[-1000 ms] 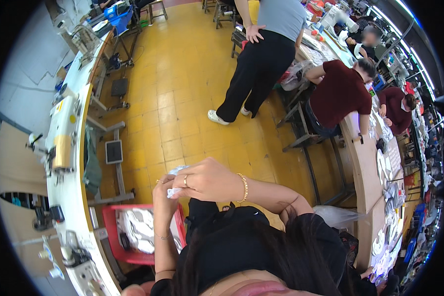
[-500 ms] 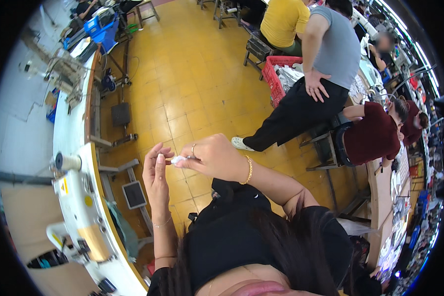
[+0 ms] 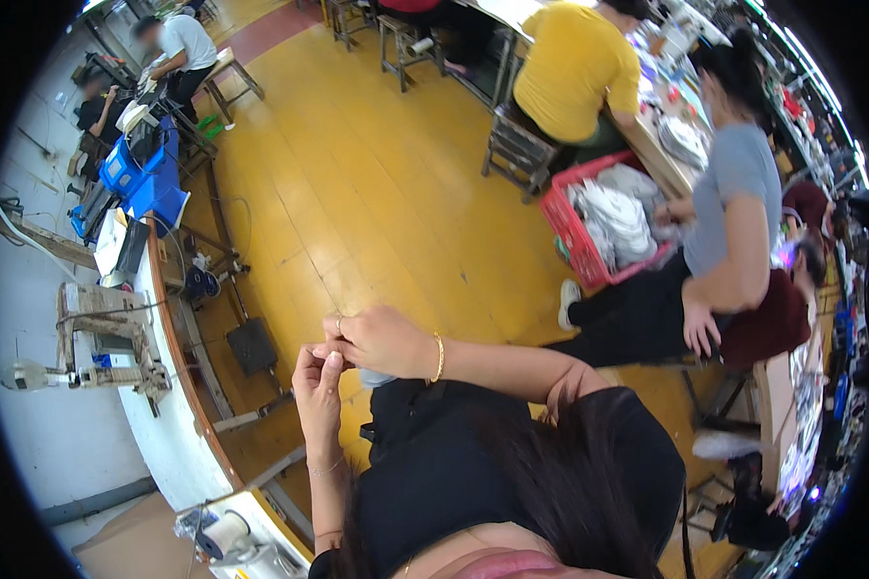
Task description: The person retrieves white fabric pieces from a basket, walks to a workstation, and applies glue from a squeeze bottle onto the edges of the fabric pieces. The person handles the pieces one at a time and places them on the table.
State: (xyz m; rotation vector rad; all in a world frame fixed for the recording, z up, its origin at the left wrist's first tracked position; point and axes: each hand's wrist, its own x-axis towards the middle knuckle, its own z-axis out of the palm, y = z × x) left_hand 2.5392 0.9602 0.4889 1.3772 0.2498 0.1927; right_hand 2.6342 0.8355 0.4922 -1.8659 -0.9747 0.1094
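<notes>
My two hands meet in front of my body, above the yellow floor. My left hand point(image 3: 318, 390) is raised with its fingers bent and pressed together against the fingertips of the right. From the right side, my right hand point(image 3: 388, 342) comes across, closed in a pinch, with a ring on one finger and a gold bracelet at the wrist. Whatever lies between the fingertips is covered by the fingers and too small to make out.
A long white worktable point(image 3: 164, 425) runs along my left, with a sewing machine point(image 3: 116, 333) and a thread cone point(image 3: 224, 533) on it. To the right, a person in grey point(image 3: 739, 183) stands by a red crate point(image 3: 572, 232) of pale pieces. Someone in yellow point(image 3: 574, 72) sits on a stool point(image 3: 519, 150).
My view has moved forward along the aisle. The hands have come together; the small white piece seen earlier in my right fingers is now hidden. The person in grey has turned toward the crate.
</notes>
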